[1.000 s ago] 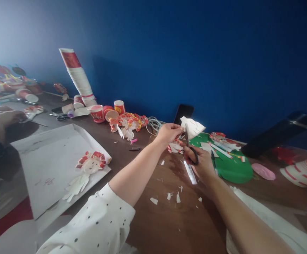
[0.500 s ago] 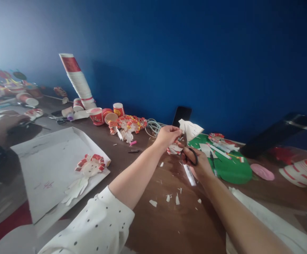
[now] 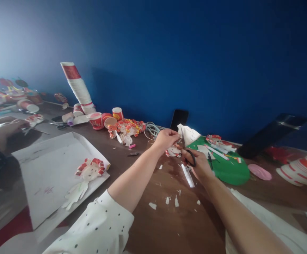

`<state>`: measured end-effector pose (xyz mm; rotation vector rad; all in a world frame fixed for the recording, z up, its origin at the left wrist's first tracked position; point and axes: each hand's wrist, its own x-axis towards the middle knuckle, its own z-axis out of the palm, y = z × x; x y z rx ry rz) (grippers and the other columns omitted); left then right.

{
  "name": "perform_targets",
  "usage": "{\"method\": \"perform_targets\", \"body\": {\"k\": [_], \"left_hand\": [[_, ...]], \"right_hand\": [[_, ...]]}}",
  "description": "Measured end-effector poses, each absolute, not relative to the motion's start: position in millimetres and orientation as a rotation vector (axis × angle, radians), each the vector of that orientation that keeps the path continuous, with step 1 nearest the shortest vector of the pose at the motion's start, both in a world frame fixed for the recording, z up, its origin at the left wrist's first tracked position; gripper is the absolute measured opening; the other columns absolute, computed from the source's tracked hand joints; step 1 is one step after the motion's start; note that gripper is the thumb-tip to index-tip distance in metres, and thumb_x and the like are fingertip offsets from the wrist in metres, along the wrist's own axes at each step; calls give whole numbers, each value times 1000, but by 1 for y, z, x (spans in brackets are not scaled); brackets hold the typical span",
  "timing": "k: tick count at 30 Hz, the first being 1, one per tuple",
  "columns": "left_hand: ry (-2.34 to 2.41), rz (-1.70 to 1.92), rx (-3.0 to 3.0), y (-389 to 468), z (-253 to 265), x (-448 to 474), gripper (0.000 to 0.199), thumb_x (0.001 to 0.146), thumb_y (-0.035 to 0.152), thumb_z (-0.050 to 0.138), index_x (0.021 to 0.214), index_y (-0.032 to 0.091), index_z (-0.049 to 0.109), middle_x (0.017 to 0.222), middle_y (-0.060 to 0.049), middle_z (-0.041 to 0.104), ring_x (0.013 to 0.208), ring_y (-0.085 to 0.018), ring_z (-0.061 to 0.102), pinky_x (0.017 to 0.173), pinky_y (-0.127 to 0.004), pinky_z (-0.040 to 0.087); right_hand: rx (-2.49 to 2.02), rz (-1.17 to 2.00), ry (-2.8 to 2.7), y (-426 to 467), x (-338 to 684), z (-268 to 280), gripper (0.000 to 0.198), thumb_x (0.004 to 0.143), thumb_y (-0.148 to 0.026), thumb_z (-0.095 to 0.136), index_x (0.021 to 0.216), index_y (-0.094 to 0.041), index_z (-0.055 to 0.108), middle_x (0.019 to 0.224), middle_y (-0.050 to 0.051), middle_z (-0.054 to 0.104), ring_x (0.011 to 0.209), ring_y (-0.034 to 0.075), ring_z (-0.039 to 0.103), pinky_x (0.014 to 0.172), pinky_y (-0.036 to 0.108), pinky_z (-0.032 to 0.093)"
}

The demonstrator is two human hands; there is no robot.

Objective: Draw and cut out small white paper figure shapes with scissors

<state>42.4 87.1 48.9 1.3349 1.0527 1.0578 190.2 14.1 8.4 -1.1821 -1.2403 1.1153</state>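
Note:
My left hand pinches the left edge of a white piece of paper, held up above the table. My right hand grips black-handled scissors, whose blades point up and meet the paper close to my left fingers. Below the hands lies a white tube with printing on it. A paper figure with red-and-white trim is partly hidden behind the scissors. Small paper scraps are scattered on the brown table.
A leaning stack of paper cups stands by the blue wall. Several decorated paper figures lie near it. At right are a green sheet with pens, a pink disc and a black bottle. Another person's hand works at far left.
The whole view has shifted slightly. My hands stay together at the paper with the scissors against it. At far left the other person's hand has moved.

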Motion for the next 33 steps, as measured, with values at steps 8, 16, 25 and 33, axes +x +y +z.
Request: {"method": "perform_targets", "body": {"k": [8, 16, 25, 33], "left_hand": [[993, 1039, 1315, 90, 45, 42, 9, 77, 22, 68, 76, 14, 66, 58, 2, 59, 51, -8, 51, 54, -21, 41], [940, 1043, 1251, 92, 45, 43, 6, 76, 18, 69, 74, 13, 66, 54, 2, 57, 49, -7, 50, 54, -20, 41], [943, 1042, 1240, 94, 43, 43, 7, 76, 20, 70, 75, 14, 67, 56, 2, 58, 50, -7, 49, 57, -21, 43], [888, 1060, 1192, 93, 42, 44, 7, 76, 20, 69, 75, 14, 65, 59, 1, 60, 52, -8, 52, 60, -22, 46]], "right_hand": [[-1200, 1056, -1338, 15, 193, 6, 38, 79, -47, 70, 56, -18, 61, 48, -2, 51, 49, 10, 41, 49, 26, 29], [-1178, 1039, -1354, 15, 193, 4, 40, 80, -49, 69, 55, -19, 59, 48, -2, 50, 49, 11, 41, 51, 27, 30], [-1180, 1017, -1347, 14, 190, 6, 41, 78, -49, 70, 54, -19, 59, 49, -2, 50, 48, 10, 41, 48, 27, 29], [-1166, 1042, -1285, 14, 188, 5, 37, 77, -45, 72, 56, -18, 59, 50, -2, 49, 49, 10, 41, 47, 26, 29]]}}
